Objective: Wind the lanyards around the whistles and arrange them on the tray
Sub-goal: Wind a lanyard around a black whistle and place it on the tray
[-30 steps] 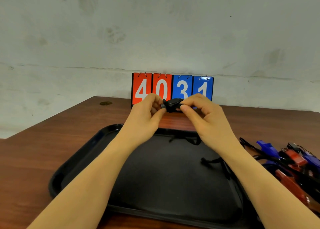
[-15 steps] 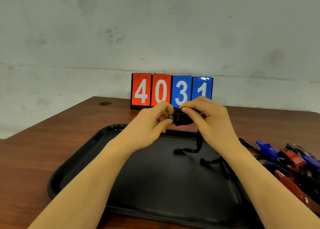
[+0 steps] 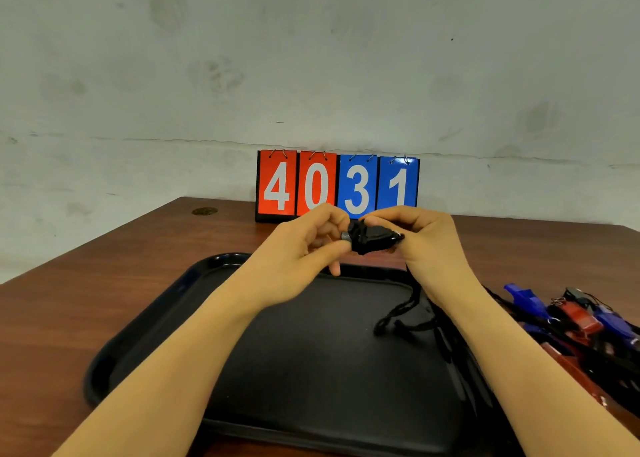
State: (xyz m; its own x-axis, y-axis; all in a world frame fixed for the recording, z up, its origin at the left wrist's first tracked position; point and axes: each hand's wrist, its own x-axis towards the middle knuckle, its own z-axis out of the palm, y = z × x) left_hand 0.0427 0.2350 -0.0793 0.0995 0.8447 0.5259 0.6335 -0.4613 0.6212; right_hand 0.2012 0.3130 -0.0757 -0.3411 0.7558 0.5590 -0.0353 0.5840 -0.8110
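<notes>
Nearest, both forearms run in from the bottom edge, cut off below the elbows, and cross over a black tray (image 3: 145, 321) on the brown table (image 3: 69, 304). The tray's near rim and its right side are partly hidden by the arms.

Below the right hand (image 3: 427, 240), a loose black lanyard (image 3: 398, 319) trails down from behind the wrist onto the tray floor; dark cord on dark tray makes its path hard to follow, and where it joins the whistle is covered by the hand.

Right of that wrist, on the table beside the tray, lies a pile of blue and red whistles (image 3: 568, 321) tangled with black cords; the frame edge cuts it off, and single pieces are hard to count.

Above the far part of the tray, both hands hold one black whistle (image 3: 370, 238) between them, with cord bunched around its middle. The left hand (image 3: 304, 248) pinches its left end, where a small metal part shows, between thumb and curled fingers. The right hand's fingers curl over the right end and hide it.

Beyond the hands, a flip scoreboard (image 3: 337, 186) stands at the table's back edge, reading 4 0 on red cards and 3 1 on blue. The hands cover its lower edge. Left of it, a round brass-coloured cap (image 3: 204, 211) sits in the tabletop. A stained pale wall (image 3: 311, 58) is behind.
</notes>
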